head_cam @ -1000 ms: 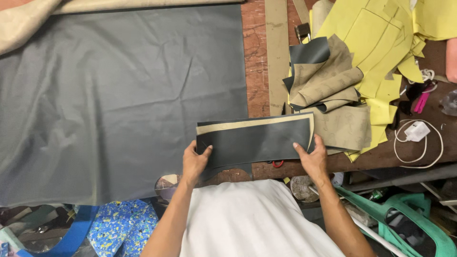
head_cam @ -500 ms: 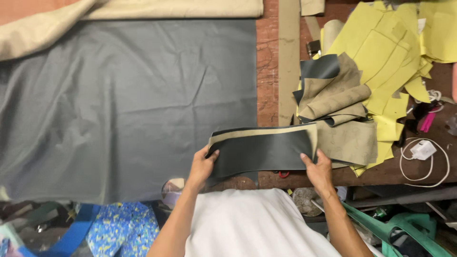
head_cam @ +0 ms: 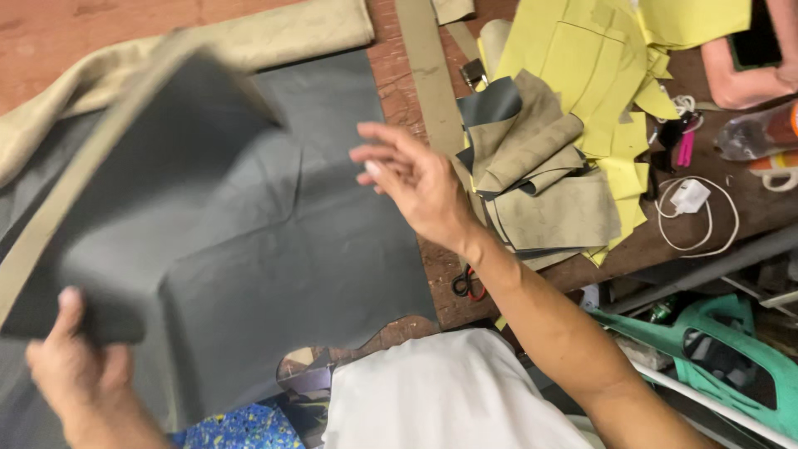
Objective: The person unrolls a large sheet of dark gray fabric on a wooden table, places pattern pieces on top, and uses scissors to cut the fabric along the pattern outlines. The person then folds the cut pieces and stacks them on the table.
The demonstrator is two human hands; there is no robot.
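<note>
My left hand (head_cam: 79,370) grips a corner of a long dark grey cut piece (head_cam: 158,179) with a tan edge, lifted and swung out to the left, blurred with motion. It hangs over the large dark grey sheet (head_cam: 307,241) spread on the reddish wooden table (head_cam: 399,75). My right hand (head_cam: 411,179) hovers empty above the right edge of that sheet, fingers spread and pointing left. A pile of grey and tan cut pieces (head_cam: 540,179) lies just to the right of it.
Yellow paper patterns (head_cam: 598,58) cover the table's far right. A long tan strip (head_cam: 428,71) runs beside the sheet. Scissors with red and black handles (head_cam: 468,283) lie at the front edge. A white charger and cable (head_cam: 690,199) and a green plastic chair (head_cam: 715,341) sit right.
Both hands held the grey piece flat in front of me. Now my right hand has let go and lifted, and my left hand has swung the piece far to the left.
</note>
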